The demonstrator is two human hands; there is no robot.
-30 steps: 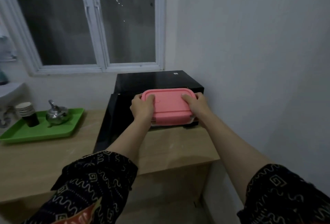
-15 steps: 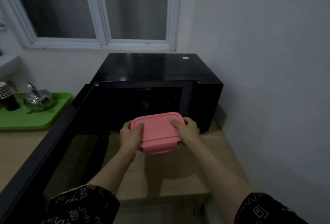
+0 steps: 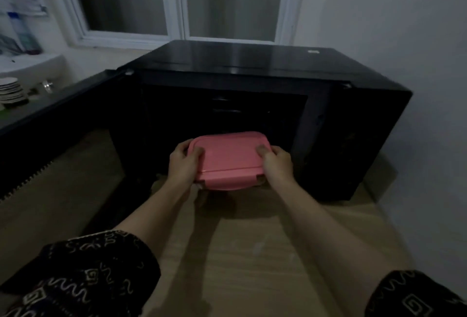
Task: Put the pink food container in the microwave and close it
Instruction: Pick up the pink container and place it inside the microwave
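1. Microwave (image 3: 252,68): black, standing on the wooden counter (image 3: 252,253) directly ahead of both hands; its dark cavity is open, so the opening step appears done.
2. Microwave door (image 3: 58,139): swung fully out to the left of the left hand, clear of the loading path. Closing it is not yet done.
3. Window (image 3: 177,0): above and beyond the hands, behind the microwave; it plays no part in the task.
4. Pink food container (image 3: 227,159): held level between the hands at the cavity mouth, far edge entering, near edge outside over the counter. Insertion looks roughly half complete; setting down and release remain.
5. Left hand (image 3: 183,165): clasped on the container's left end, thumb on the lid, fingers hidden beneath.
6. Right hand (image 3: 276,165): clasped likewise on the right end, close to the cavity's right wall, the likeliest snag.
7. Stacked plates (image 3: 11,91): far left of the left hand, beyond the door; well apart and no obstruction.
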